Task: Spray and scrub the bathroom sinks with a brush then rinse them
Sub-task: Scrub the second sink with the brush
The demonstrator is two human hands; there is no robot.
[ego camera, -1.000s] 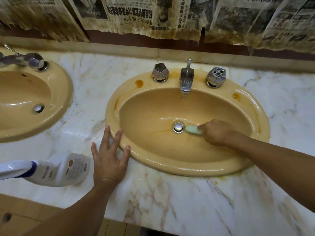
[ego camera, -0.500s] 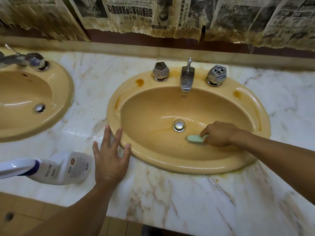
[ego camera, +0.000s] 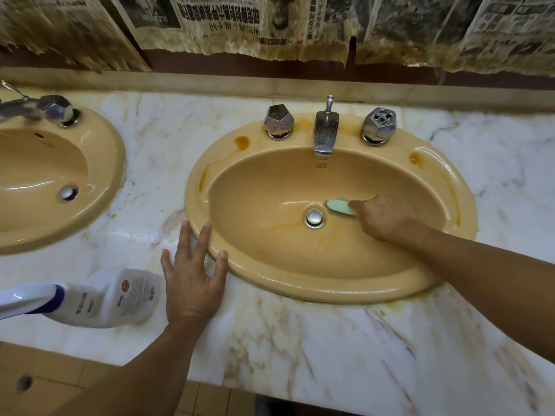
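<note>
A tan oval sink (ego camera: pixel 450 187) is set in the white marble counter (ego camera: pixel 345 349), with a chrome drain (ego camera: pixel 314 217) at its bottom. My right hand (ego camera: pixel 386 216) is inside the basin and grips a pale green brush (ego camera: pixel 339 207), whose head lies against the basin just right of the drain. My left hand (ego camera: pixel 192 274) rests flat on the counter with fingers spread, its fingertips touching the sink's left rim. A white spray bottle (ego camera: pixel 114 298) lies on its side on the counter, left of that hand. A second tan sink (ego camera: pixel 102 163) sits at the far left.
A chrome spout (ego camera: pixel 325 135) and two faceted knobs (ego camera: pixel 278 121) (ego camera: pixel 377 125) stand on the back rim of the middle sink. The left sink has its own tap (ego camera: pixel 45 109). Stained newspaper (ego camera: pixel 270 22) covers the wall behind. The counter's front edge (ego camera: pixel 210 381) runs below my arms.
My right hand has swept the brush from the basin's front right slope back up beside the drain. My left hand and the spray bottle have stayed where they were.
</note>
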